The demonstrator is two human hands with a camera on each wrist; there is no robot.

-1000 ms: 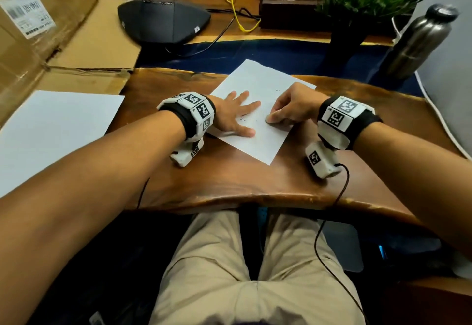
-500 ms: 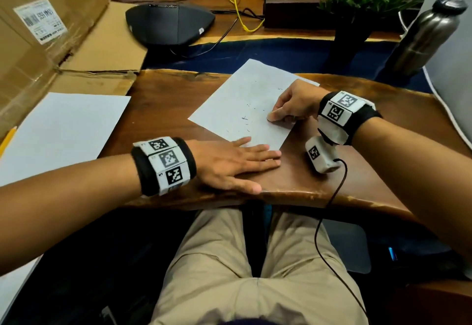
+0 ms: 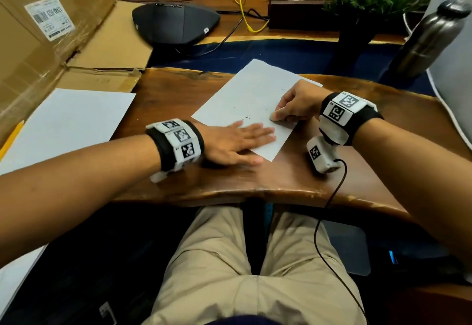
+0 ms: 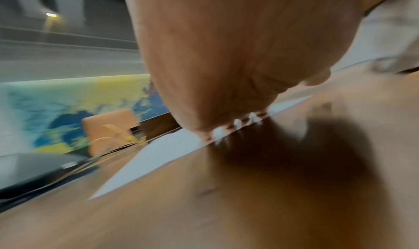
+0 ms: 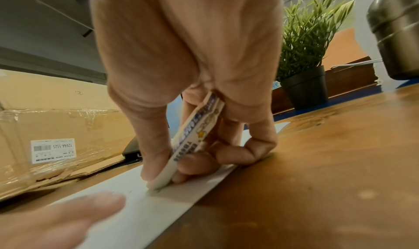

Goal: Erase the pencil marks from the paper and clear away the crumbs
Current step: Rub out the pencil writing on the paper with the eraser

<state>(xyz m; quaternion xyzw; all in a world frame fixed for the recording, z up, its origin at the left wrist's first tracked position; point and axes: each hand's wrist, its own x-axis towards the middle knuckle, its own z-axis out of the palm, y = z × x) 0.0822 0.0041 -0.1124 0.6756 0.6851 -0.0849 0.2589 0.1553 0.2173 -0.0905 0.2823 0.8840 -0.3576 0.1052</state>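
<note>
White eraser (image 5: 181,145) pinched, wrist view only

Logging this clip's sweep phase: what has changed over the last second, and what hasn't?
The left hand left the middle of the paper, swept flat toward the table's near edge, and now lies across the paper's near corner, fingers straight. Nothing was picked up or released. The right hand stayed at the paper's right edge, pinching the eraser with its tip on the sheet.
</note>
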